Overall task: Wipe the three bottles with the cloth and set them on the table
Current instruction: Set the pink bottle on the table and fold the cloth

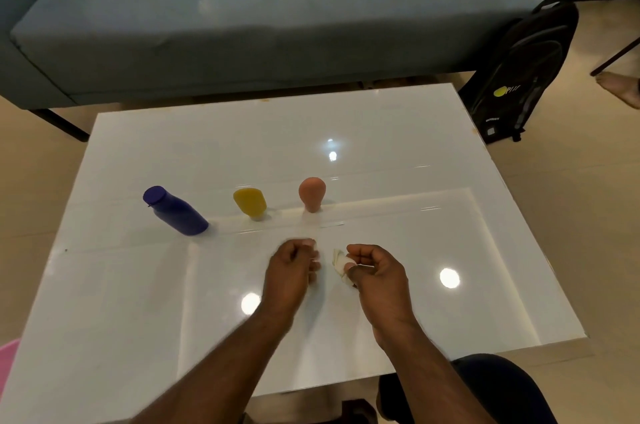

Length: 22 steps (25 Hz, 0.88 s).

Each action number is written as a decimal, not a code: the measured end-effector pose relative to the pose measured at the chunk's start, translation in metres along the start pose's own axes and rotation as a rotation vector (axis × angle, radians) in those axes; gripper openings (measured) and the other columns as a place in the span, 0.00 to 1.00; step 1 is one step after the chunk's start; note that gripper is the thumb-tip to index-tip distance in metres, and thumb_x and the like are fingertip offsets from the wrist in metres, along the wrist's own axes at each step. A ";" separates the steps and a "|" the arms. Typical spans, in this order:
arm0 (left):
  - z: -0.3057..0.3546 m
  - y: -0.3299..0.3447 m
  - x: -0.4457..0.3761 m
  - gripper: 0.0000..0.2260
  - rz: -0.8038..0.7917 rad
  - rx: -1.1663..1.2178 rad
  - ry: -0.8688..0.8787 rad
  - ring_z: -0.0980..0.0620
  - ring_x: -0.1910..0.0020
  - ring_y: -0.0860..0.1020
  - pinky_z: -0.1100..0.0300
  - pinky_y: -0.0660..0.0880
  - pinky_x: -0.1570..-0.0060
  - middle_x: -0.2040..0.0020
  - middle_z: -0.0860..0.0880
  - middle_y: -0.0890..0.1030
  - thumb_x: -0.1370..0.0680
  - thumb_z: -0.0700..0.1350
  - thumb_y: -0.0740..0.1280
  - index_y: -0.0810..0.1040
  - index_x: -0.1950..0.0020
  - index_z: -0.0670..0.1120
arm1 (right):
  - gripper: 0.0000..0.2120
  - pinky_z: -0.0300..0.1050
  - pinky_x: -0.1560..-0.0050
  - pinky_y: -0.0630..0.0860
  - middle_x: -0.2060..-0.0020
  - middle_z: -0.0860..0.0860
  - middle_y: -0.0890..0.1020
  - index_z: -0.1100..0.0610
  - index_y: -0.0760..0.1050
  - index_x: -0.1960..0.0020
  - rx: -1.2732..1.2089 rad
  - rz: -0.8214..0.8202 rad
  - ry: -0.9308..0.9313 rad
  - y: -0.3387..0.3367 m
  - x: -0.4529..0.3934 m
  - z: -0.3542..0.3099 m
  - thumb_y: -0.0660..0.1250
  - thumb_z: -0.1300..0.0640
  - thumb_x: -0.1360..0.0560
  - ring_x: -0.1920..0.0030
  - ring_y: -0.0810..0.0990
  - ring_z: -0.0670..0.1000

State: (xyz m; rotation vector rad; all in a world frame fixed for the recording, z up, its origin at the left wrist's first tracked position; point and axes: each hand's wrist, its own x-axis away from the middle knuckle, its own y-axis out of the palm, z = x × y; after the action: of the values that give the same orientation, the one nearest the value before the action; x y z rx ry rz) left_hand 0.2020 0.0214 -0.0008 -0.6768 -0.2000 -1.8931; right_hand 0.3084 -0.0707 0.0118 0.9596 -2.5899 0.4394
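White cloth (341,264) pinched small in my right hand (375,273) | left hand (294,262) curled, holding nothing | blue bottle (176,211), yellow bottle (250,202), pink bottle (312,193) upright on table (485,268) | likely light, slick plastic; grip mid-body

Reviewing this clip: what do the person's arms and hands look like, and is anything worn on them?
Both forearms are bare, with no sleeves in view. The left hand and right hand wear no gloves, and no rings, watch or bracelets are visible. The left one is slightly motion-blurred.
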 end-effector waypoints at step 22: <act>-0.004 -0.065 0.067 0.05 -0.125 0.004 0.009 0.47 0.45 0.83 0.49 0.81 0.41 0.44 0.46 0.84 0.18 0.40 0.66 0.82 0.45 0.47 | 0.10 0.46 0.50 0.81 0.49 0.47 0.81 0.49 0.79 0.45 0.182 -0.407 -0.001 0.009 0.042 -0.013 0.71 0.54 0.26 0.51 0.81 0.49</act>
State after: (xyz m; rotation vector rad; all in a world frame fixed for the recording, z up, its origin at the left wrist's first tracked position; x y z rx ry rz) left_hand 0.1240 -0.0063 0.0430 -0.6666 -0.2454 -2.0141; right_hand 0.2752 -0.0828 0.0396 1.5062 -2.2972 0.5655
